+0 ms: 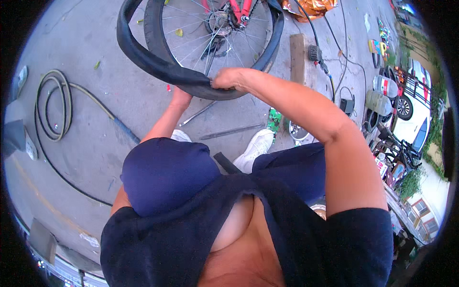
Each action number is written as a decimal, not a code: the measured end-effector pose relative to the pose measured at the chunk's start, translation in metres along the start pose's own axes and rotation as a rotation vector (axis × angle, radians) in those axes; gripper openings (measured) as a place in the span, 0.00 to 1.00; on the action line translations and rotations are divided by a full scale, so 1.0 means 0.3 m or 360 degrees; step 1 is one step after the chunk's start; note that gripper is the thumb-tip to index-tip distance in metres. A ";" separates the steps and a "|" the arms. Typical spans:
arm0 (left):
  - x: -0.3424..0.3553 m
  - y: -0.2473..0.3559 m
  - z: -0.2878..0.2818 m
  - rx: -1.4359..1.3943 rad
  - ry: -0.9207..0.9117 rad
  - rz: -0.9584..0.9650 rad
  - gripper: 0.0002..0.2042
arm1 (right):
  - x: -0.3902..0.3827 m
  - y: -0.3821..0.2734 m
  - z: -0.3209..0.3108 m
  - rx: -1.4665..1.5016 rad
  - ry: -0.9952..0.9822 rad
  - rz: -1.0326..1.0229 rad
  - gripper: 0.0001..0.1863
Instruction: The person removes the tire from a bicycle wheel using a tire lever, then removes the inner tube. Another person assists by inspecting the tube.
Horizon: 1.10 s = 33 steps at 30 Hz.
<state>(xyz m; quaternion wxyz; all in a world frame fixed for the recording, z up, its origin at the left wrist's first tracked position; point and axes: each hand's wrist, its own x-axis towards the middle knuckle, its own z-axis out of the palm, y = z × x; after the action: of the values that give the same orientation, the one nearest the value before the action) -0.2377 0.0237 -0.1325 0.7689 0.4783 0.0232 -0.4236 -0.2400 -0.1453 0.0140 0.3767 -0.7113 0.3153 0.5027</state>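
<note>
A bicycle wheel (184,36) with silver spokes is in front of me at the top, next to red frame parts (239,12). Its black tire (154,28) curves along the left side. A fat black inner tube (138,50) hangs outside the tire on the left and runs down to the wheel's near edge. There my right hand (232,79) is closed, fingers curled over the tube. My left hand (181,97) is under the near edge of the wheel, its fingers hidden behind the black rubber.
A coiled hose (67,105) lies on the concrete at left. Two long bars, one a dark flat bar (232,131), lie between the wheel and my shoes. A wooden block (300,60), cables, plastic jugs (377,103) and a white car (416,110) are at right.
</note>
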 end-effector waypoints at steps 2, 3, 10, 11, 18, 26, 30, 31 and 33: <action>-0.009 0.035 0.014 0.0125 -0.0002 0.0014 0.07 | -0.015 -0.007 -0.007 0.0108 -0.0065 0.0013 0.11; -0.003 0.025 0.005 -0.0047 0.0005 -0.0060 0.07 | -0.020 -0.014 -0.013 0.0071 -0.0080 -0.0008 0.12; -0.078 0.205 0.141 0.1203 -0.0070 0.0484 0.07 | -0.020 -0.027 -0.063 -0.0181 -0.0174 0.0054 0.13; -0.079 0.207 0.155 0.1179 -0.0038 0.0393 0.08 | -0.013 -0.019 -0.054 -0.0217 -0.0117 0.0057 0.14; -0.021 0.057 0.082 0.0845 -0.0054 0.0357 0.08 | 0.005 0.006 -0.022 -0.0480 0.0300 0.0056 0.19; -0.006 0.127 -0.011 -0.0179 0.0187 0.0099 0.06 | 0.020 0.012 0.022 -0.0619 0.0334 -0.0138 0.18; 0.021 0.118 -0.049 0.0182 -0.0002 0.0100 0.09 | 0.183 0.119 0.056 -0.0460 0.0265 -0.0029 0.17; 0.007 0.165 -0.066 0.0374 -0.0024 0.0125 0.10 | 0.099 0.033 0.043 -0.0451 0.0214 -0.0080 0.16; -0.010 0.202 -0.037 0.0591 -0.0023 0.0127 0.10 | 0.051 0.011 0.026 -0.0381 0.0146 -0.0069 0.16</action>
<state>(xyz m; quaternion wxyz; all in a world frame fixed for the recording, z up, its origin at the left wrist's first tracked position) -0.1946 0.0452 -0.0938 0.6838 0.6094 -0.0800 -0.3933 -0.2421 -0.1413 -0.0029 0.2851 -0.7801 0.2544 0.4954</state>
